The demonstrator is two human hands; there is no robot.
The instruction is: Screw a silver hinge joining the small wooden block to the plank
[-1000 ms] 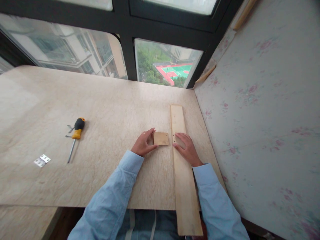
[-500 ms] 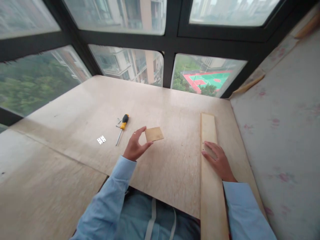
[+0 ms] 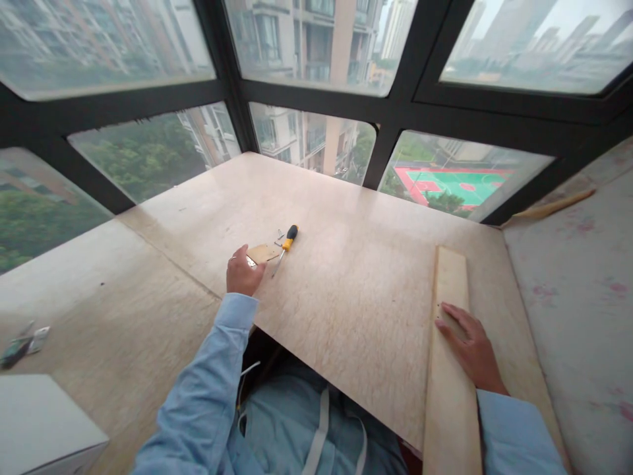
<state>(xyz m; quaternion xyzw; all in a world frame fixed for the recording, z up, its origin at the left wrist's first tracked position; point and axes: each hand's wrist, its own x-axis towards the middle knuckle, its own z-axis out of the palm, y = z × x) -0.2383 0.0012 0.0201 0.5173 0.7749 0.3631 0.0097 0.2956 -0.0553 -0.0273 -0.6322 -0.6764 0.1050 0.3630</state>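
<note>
My left hand [image 3: 243,272] pinches a small thin wooden piece [image 3: 264,253] between thumb and fingers. Partly hidden behind those fingers, a silver hinge [image 3: 251,262] shows just under the piece. To the right lies a screwdriver [image 3: 287,245] with a black and yellow handle, with a few small screws [image 3: 279,234] beside it. My right hand [image 3: 469,343] rests on a long wooden board [image 3: 452,270], thumb and fingers apart, close to small dark holes near the board's left edge.
The pale wooden tabletop [image 3: 346,284] has a seam on the left. A white box [image 3: 44,415] stands at the lower left, with small items [image 3: 24,344] behind it. Dark-framed windows border the back, and a patterned wall [image 3: 573,310] rises on the right.
My view has turned left. My left hand has carried the wooden piece leftward past the screwdriver to the hinge. My right hand stays on the board.
</note>
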